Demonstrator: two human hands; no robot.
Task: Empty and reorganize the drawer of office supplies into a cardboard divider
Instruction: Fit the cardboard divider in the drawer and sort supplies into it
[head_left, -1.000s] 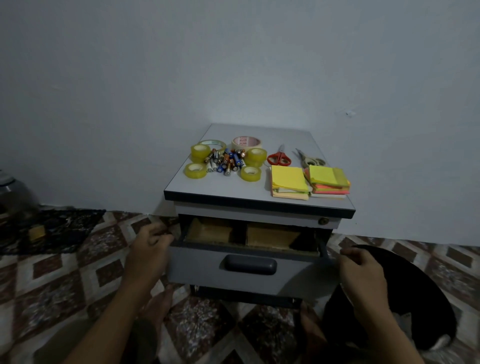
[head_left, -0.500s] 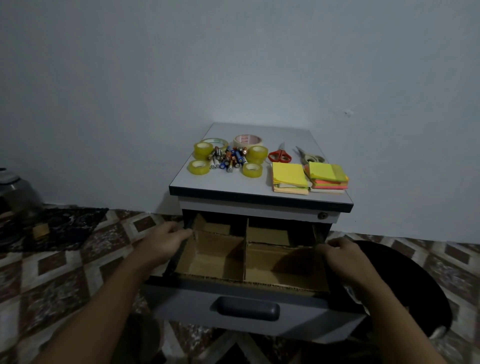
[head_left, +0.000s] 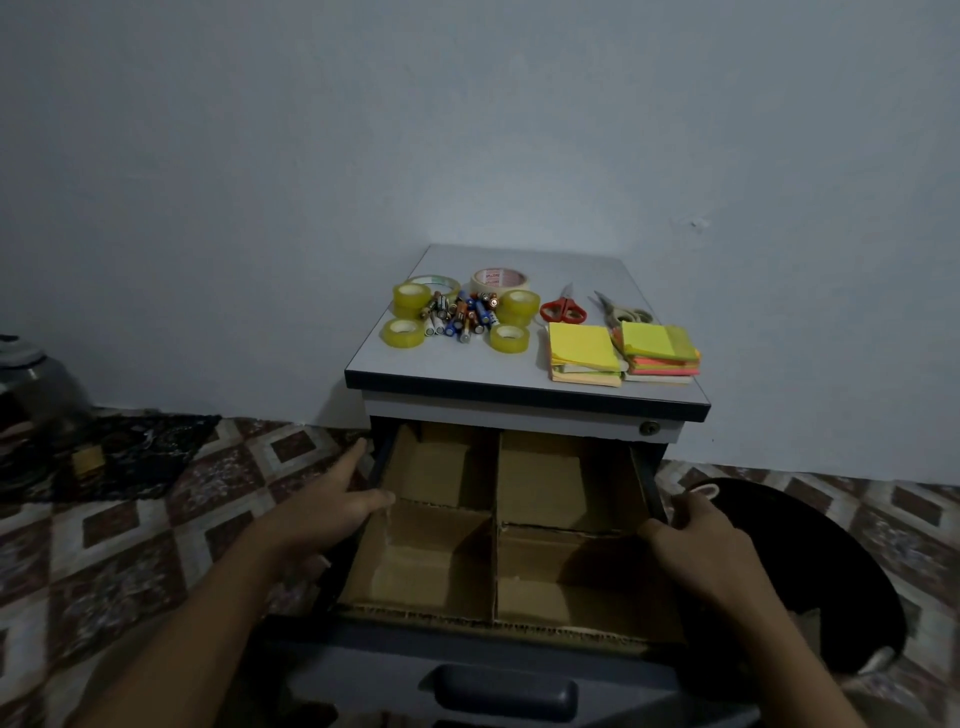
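Observation:
The grey drawer is pulled far out of the small cabinet. A cardboard divider with several empty compartments fills it. My left hand grips the drawer's left rim, index finger stretched along the side. My right hand holds the right rim. On the cabinet top lie yellow tape rolls, a white tape roll, a heap of batteries, red scissors, grey scissors and two sticky-note stacks.
A black round stool stands close to the drawer's right side. The floor has patterned tiles. A dark mat and a metal pot sit at the far left. A plain wall rises behind the cabinet.
The drawer has slid out from nearly closed to far open, showing the whole divider. Both hands have stayed on its side rims and come toward me with it.

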